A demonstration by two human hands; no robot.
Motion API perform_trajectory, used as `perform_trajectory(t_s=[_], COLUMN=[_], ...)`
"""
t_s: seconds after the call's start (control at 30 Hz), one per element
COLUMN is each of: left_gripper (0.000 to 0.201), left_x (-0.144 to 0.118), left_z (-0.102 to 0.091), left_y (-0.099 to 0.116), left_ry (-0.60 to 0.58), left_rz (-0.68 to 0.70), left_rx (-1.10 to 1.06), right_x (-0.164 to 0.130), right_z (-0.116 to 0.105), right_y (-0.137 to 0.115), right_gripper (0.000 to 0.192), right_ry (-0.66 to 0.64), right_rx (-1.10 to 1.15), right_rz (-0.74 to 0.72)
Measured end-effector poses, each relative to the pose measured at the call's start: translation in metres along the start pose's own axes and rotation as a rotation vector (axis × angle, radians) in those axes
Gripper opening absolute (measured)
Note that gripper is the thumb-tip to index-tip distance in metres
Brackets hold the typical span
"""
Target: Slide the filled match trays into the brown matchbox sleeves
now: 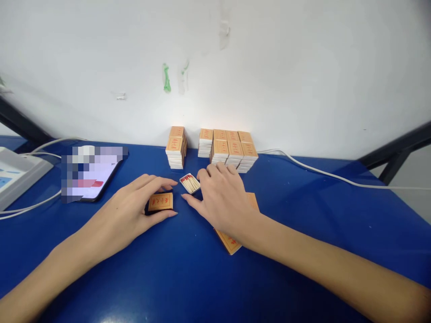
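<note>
My left hand (pixel 144 202) curves around an orange matchbox (pixel 160 202) with red lettering. Its thumb and fingers are spread, with gaps on both sides of the matchbox, which lies on the blue table. Just right of it sits a small white matchbox tray (pixel 190 183) full of red-tipped matches. My right hand (pixel 218 197) hovers at the tray's right end, index fingertip by its upper corner and thumb apart below; whether the index finger touches it I cannot tell. Beneath my right hand and wrist lies a larger orange box (pixel 229 242), mostly hidden.
Behind stand a narrow stack of matchboxes (pixel 175 152) and a wider group of stacks (pixel 226 148) near the white wall. To the left are a phone (pixel 97 175) and a white device (pixel 23 175) with cables. Another white cable (pixel 319 178) crosses the right side.
</note>
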State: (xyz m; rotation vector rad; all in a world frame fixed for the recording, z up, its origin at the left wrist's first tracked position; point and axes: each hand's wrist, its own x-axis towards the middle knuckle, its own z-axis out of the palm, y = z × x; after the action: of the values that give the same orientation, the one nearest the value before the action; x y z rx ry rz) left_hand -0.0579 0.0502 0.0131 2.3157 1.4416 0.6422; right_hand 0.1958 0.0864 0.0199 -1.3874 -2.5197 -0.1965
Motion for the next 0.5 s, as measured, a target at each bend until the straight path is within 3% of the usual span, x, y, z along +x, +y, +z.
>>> perform_trajectory(t_s=[0.17,0.27,0.37,0.5], left_gripper=[0.036,0.038,0.043,0.046], left_x=[-0.001,-0.001,-0.002,-0.004], left_z=[-0.006,-0.006,-0.004,0.003], left_y=[-0.001,0.007,0.016,0.027], left_ry=[0.004,0.041,0.063,0.079], left_rz=[-0.011,-0.012,-0.017,-0.002], left_rx=[-0.053,-0.111,-0.163,-0.294], right_x=[-0.008,-0.028,-0.052,-0.076], right_z=[-0.002,-0.012,-0.023,-0.026], right_y=[0.001,0.006,0.01,0.012], right_gripper=[0.029,0.023,0.015,0.013], right_ry=[0.04,0.093,0.232,0.29], right_rx=[0.037,0.093,0.263,0.392], right_rz=[-0.006,0.008,0.007,-0.015])
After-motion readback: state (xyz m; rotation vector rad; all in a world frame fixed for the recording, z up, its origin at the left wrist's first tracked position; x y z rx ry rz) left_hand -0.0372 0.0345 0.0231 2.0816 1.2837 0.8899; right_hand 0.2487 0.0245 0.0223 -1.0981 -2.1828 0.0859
